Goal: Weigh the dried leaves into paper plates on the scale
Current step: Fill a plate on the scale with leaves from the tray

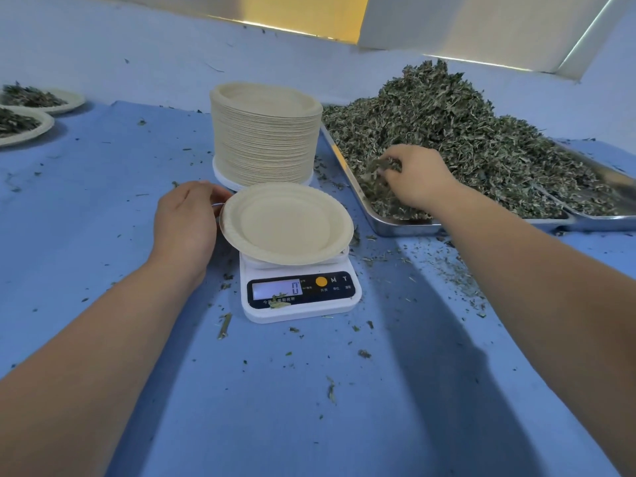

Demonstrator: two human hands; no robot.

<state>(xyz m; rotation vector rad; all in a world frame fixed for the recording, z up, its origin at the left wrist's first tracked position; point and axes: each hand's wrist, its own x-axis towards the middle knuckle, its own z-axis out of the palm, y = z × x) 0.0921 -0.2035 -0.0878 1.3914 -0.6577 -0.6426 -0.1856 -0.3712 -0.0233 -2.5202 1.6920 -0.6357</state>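
Note:
An empty paper plate (pixel 287 223) sits on the white digital scale (pixel 299 290), whose display reads 0. My left hand (pixel 187 220) holds the plate's left rim with curled fingers. To the right, a big heap of dried leaves (pixel 457 132) fills a metal tray (pixel 395 225). My right hand (pixel 418 179) is in the near edge of the heap, fingers curled round a clump of leaves. Behind the scale stands a tall stack of paper plates (pixel 265 132).
Two filled paper plates (pixel 44 101) lie at the far left edge of the blue table cover (pixel 103 201). Loose leaf bits are scattered around the scale and in front of the tray. A second metal tray (pixel 605 218) adjoins the first at far right.

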